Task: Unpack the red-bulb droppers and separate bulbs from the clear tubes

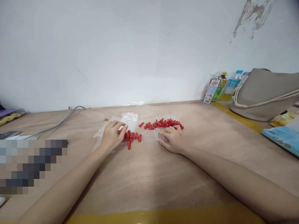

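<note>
My left hand (pixel 113 133) is over the left end of a small pile of red rubber dropper bulbs (pixel 134 136). Its thumb and forefinger meet at the tips, and what is between them, if anything, is too small to make out. To the right, clear thin dropper tubes (pixel 150 140) lie side by side in a row. My right hand (pixel 173 139) rests on the right end of that row, fingers stretched and thumb apart. Just behind lie several droppers (pixel 167 122) with red bulbs fitted, bulbs toward me. My right fingers partly hide the nearest ones.
Clear plastic bags (pixel 130 117) lie beneath and behind my left hand. A grey cable (pixel 63 122) runs along the left. At the back right are a carton (pixel 211 91), drink bottles (pixel 231 87) and a grey-brown bag (pixel 263 93); a blue packet (pixel 280 140) lies nearer. The wall stands behind.
</note>
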Demonstrator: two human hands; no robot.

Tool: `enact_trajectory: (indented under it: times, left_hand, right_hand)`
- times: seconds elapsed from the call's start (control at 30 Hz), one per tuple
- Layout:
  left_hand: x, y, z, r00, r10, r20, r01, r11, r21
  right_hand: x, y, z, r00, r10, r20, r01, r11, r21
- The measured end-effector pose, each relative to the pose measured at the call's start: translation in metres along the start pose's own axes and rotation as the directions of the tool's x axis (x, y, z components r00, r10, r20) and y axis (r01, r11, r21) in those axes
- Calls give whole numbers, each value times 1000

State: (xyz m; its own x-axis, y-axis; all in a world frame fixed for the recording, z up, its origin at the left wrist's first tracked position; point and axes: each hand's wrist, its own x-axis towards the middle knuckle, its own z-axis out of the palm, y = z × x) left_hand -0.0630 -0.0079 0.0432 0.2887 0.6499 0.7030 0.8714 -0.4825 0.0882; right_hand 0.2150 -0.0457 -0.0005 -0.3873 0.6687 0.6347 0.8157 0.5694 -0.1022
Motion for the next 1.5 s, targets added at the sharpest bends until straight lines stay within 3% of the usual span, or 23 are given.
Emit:
enact_trajectory:
  times: [0.13,0.3,0.5,0.67,0.77,0.93,1.03,1.1,1.23,1.37,1.5]
  left_hand:
    - [18,8,9,990,-2,142,-9,997,81]
    - [54,19,35,881,-139,451,99,989,110]
    - [78,24,64,773,-250,583,217,968,126]
    - [79,29,72,730,-285,621,280,954,108]
    - [78,32,71,756,-298,583,293,950,106]
    - [67,37,52,886,-255,386,252,966,60]
    - [45,41,35,947,-152,285,162,987,-12]
    - [26,43,26,985,5,174,18,991,-131]
    - [-10,46,20,976,214,39,-195,942,-273]
    - [-27,47,24,957,284,-62,-288,896,-337]
    - [-29,50,26,945,323,-52,-320,878,-356]
  right_hand:
    - [1,-2,-4,999,-16,45,16,1000,15]
    - [1,-1,-5,999,-20,44,19,999,28]
    - [1,1,-1,1000,-16,9,16,1000,22]
    - [2,1,-1,1000,-13,5,13,1000,23]
    - [2,1,-1,1000,-11,-6,11,999,35]
    - [2,2,-1,998,-2,-59,5,999,38]
    - [2,2,-2,987,32,-157,-27,999,33]
    - [3,2,-3,974,43,-224,-38,999,23]
    - [3,1,-4,964,-14,-265,12,1000,-7]
    - [3,1,-2,969,-78,-235,77,997,-11]
    - [2,2,0,967,-117,-227,124,992,19]
